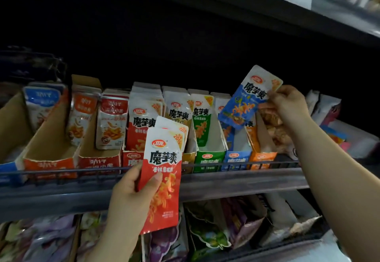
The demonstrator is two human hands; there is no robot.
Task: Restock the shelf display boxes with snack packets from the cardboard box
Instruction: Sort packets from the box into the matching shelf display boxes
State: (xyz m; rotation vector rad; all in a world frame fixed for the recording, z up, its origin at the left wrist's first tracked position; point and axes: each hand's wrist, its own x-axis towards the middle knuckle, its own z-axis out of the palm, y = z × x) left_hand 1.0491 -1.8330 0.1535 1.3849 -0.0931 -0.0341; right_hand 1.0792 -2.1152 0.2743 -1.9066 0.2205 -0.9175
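Head view: dark shelf (236, 181), left hand (131, 191) grips red packets (162, 179), right hand (287, 103) pinches blue packet (246, 101).

Red snack packets (164, 163) in the left hand (133, 189), blue packet (244, 105) in the right hand (287, 105), above the shelf display boxes (209, 157).

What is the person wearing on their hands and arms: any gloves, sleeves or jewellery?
Nothing that shows. The left hand and the right hand are both bare, with no gloves, rings or watch in view. The left forearm and right forearm are bare to the picture's edge, so no sleeve appears.
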